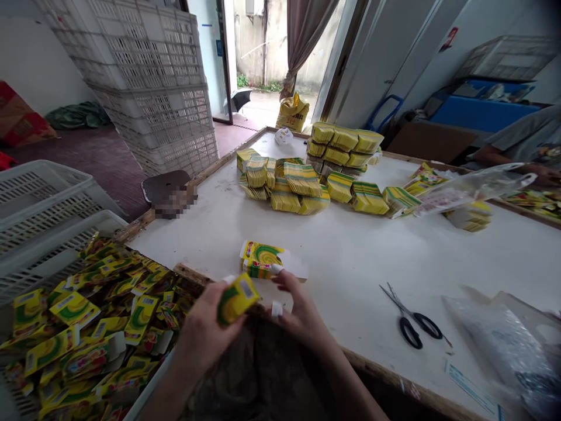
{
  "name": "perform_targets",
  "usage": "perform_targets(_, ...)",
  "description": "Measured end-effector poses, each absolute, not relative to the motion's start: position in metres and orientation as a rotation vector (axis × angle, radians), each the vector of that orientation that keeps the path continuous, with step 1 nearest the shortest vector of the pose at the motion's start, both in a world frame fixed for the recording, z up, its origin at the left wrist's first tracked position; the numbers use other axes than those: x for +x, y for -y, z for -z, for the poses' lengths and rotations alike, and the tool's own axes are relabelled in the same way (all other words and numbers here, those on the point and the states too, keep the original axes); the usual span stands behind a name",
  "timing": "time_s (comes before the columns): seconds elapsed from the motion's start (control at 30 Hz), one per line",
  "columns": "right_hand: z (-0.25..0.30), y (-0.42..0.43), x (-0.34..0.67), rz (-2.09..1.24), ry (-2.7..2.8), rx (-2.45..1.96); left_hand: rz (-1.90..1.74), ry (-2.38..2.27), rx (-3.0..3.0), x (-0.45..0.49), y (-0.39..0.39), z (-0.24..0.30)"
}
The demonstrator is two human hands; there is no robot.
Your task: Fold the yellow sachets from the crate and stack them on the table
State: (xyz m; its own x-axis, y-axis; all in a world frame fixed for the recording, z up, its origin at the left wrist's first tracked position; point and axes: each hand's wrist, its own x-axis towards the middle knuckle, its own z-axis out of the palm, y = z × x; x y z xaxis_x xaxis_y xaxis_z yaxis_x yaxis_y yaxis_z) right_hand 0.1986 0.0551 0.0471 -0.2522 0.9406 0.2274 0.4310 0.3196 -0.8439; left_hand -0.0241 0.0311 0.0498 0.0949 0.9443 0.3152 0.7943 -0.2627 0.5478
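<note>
My left hand [208, 324] is closed around a small yellow and green carton [236, 298], held just above the table's near edge. My right hand [298, 310] sits beside it with fingers curled; its taped fingertips touch a flat yellow-green carton blank [262, 259] lying on the white table [350, 257]. Whether the right hand also grips the held carton is unclear.
A white crate [87, 327] at lower left holds several folded cartons. Bundled stacks of flat blanks [302, 181] lie mid-table. Black scissors [412, 321] rest at right, near a clear plastic bag [504, 345]. Another person's arm [517, 158] reaches in at far right. Stacked white crates [149, 82] stand behind.
</note>
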Motion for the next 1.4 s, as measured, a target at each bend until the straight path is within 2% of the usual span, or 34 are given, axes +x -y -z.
perform_targets(0.13, -0.040, -0.093, 0.203, -0.576, 1.780, -1.470, -0.845, -2.339, 1.937, -0.084, -0.034, -0.059)
perform_targets(0.2, -0.035, -0.105, 0.203, -0.569, 1.790, -1.487, -0.864, -2.375, 1.715, -0.098, -0.031, -0.061)
perform_targets(0.3, -0.031, -0.110, 0.201, -0.565, 1.784, -1.494, -1.064, -2.017, 1.455, -0.084, -0.024, -0.050)
perform_targets(0.47, -0.044, -0.086, 0.193, -0.635, 1.713, -1.439, -1.484, -1.257, 1.151, -0.005, -0.025, -0.024)
perform_targets(0.57, -0.053, -0.056, 0.180, -0.807, 1.705, -1.313, -1.686, -0.855, 0.872, 0.035, -0.029, -0.029)
perform_targets(0.73, -0.056, -0.014, 0.157, -1.371, 1.389, -0.998, -1.721, -0.693, 0.471, 0.058, -0.035, -0.059)
perform_targets(0.87, -0.052, -0.007, 0.149, -1.503, 1.307, -0.980, -1.779, -0.700, 0.182, 0.057, -0.038, -0.064)
perform_targets(1.0, -0.046, -0.015, 0.153, -1.589, 1.177, -0.939, -1.718, -0.814, 0.179, 0.056, -0.035, -0.053)
perform_targets(1.23, -0.047, -0.028, 0.185, -1.452, 1.217, -0.996, -1.590, -1.115, 0.564, 0.047, -0.029, -0.031)
perform_targets(1.3, -0.050, -0.028, 0.195, -1.311, 1.323, -1.057, -1.539, -1.131, 0.640, 0.037, -0.030, -0.031)
perform_targets(1.4, -0.060, -0.028, 0.211, -0.918, 1.618, -1.060, -1.387, -0.964, 0.816, 0.013, -0.033, -0.045)
